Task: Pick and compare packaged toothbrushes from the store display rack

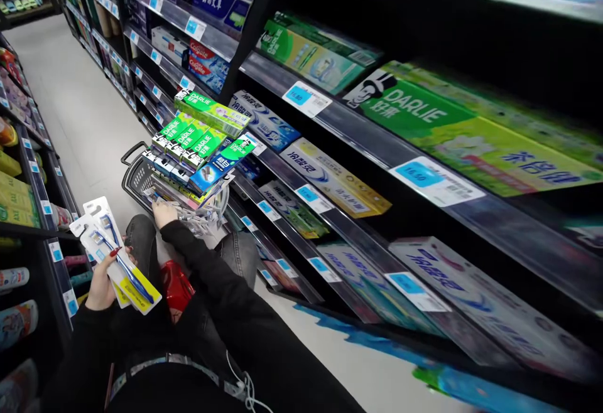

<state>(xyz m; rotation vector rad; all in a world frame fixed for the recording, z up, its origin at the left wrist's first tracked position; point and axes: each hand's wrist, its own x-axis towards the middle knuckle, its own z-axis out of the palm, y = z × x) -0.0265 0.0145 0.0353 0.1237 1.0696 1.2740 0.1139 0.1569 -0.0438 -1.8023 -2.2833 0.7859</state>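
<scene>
My left hand is closed around two toothbrush packs, clear and white blister cards with yellow lower ends and blue brushes inside. They overlap and tilt over my knee. My right hand reaches to the near side of a dark shopping basket, among clear plastic packs. Its fingers look curled, but what they grip is hidden. Green Darlie toothpaste boxes are stacked in the basket, with a blue and green box leaning across their near side.
Shelves of boxed toothpaste rise on the right, including a large green Darlie box and a white box. Another shelf of goods lines the left. The pale aisle floor runs between. A white cable hangs by my waist.
</scene>
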